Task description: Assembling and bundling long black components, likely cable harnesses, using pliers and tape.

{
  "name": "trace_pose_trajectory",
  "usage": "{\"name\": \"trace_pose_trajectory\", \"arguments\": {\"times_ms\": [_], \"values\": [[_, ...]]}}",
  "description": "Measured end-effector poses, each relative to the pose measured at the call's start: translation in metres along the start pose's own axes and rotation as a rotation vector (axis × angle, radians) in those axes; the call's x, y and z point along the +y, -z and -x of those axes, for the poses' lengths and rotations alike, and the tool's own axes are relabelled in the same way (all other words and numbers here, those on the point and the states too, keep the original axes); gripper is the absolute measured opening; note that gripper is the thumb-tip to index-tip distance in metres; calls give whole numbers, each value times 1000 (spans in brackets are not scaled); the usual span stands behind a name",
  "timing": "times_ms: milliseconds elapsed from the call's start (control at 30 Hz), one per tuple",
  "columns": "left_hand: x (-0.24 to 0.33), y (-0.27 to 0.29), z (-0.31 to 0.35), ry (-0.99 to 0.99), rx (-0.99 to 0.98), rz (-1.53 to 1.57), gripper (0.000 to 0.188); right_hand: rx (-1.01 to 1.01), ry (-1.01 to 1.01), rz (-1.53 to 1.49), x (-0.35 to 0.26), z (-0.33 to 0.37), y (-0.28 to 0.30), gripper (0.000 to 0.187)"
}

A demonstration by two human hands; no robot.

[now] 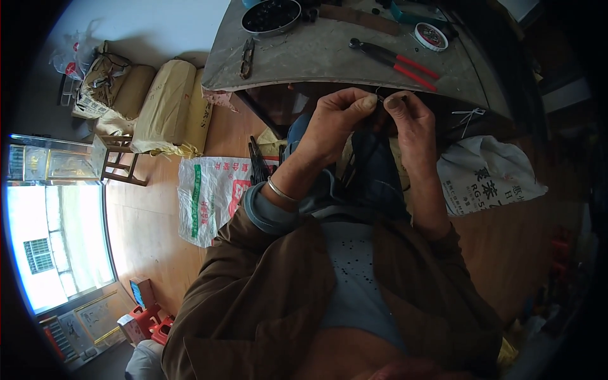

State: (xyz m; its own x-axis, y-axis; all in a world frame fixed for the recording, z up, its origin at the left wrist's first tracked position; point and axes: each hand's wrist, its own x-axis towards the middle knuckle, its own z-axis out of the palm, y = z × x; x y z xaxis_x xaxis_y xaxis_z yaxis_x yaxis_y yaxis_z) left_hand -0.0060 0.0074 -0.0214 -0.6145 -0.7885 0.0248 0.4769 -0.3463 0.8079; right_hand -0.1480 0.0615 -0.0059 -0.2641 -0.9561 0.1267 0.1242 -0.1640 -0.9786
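My left hand (342,120) and my right hand (413,121) meet just in front of the table's near edge, thumbs and fingers pinched together. Between their fingertips is something small and dark, too little of it showing to name. On the grey table (310,57) beyond them lie pliers with red handles (396,64), the handle ends closest to my right hand. A pair of small metal snips (247,58) rests toward the left. At the back, a round dark pan (271,17) holds many small black pieces. A round white tub (431,37) contains tiny metal parts.
A flat brown bar (360,19) and a green box (415,14) sit at the table's back. Thin black rods (258,163) stand beside my left forearm. White woven sacks (212,196) lie on the floor, with stuffed tan sacks (166,104) and a wooden stool (120,158) farther left.
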Motion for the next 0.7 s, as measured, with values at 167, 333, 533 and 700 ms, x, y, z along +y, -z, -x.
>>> {"name": "trace_pose_trajectory", "arguments": {"times_ms": [167,333,533,700], "values": [[1,-5,4,-121,-22,-18,16,10,-41,97,-9,-2,-6,23],[-8,-15,-2,-163,62,-69,18,24,35,125,1,-4,5,19],[-3,-21,6,-238,116,-95,13,-28,-40,-13,6,0,1,11],[11,-11,6,-149,92,-118,12,-85,-173,-66,13,2,-5,14]]}}
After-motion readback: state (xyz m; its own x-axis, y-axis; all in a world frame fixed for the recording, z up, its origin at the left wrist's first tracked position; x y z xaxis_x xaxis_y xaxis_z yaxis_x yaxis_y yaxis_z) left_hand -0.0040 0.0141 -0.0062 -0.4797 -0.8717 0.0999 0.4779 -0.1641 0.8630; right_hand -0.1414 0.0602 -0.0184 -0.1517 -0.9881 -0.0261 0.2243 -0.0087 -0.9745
